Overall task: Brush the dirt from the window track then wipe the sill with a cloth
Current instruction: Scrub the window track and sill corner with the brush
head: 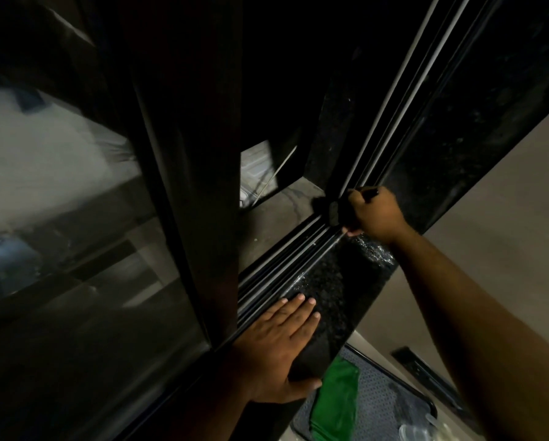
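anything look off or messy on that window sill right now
Pale specks and streaks lie on the dark sill, thickest near the right hand holding the brush at the track. The green cloth lies unused below. Nothing looks damaged.

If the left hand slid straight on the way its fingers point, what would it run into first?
Nothing close: the left hand lies flat on the dark granite sill, fingers pointing along it beside the window track. The first obstacle looks to be the right hand gripping the brush, though depth is unclear.
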`<state>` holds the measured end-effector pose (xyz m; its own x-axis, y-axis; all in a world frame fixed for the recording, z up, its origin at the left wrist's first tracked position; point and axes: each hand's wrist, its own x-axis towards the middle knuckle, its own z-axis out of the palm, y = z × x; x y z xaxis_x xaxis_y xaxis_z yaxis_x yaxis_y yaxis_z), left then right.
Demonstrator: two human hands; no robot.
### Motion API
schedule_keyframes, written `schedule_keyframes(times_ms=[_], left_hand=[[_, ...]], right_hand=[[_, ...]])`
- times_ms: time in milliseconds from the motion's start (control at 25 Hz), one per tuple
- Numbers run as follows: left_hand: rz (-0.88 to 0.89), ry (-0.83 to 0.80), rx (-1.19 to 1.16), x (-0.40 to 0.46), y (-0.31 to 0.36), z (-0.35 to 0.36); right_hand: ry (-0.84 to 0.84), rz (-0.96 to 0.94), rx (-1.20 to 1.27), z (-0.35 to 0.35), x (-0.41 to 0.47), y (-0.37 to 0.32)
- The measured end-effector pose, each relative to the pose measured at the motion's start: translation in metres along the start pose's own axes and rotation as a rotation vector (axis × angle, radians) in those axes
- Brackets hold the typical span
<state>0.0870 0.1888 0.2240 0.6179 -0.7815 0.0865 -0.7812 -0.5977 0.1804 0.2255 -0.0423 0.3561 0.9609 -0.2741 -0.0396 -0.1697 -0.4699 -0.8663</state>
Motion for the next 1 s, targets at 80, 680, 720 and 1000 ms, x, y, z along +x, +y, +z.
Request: schedule_keyframes(times_ms=[80,680,720,1000], left_hand=[[-0.001,-0.004,-0.001,0.001,0.0,0.0],[-0.015,0.006,-0.003,-0.001,0.001,0.002],[-0.013,0.004,-0.001,-0.001,0.001,0.003],[-0.016,-0.011,-0.012,-0.001,0.0,0.005]], right_hand=[[0.012,0.023,0.105,0.006,-0.003,0.003],[0.055,-0.053,-0.147,0.007,-0.031,-0.018],[0.041,-0.109,-0.115,0.006,-0.034,-0.025],[-0.01,-0.172,-0.263,0.02,-0.07,-0.017]])
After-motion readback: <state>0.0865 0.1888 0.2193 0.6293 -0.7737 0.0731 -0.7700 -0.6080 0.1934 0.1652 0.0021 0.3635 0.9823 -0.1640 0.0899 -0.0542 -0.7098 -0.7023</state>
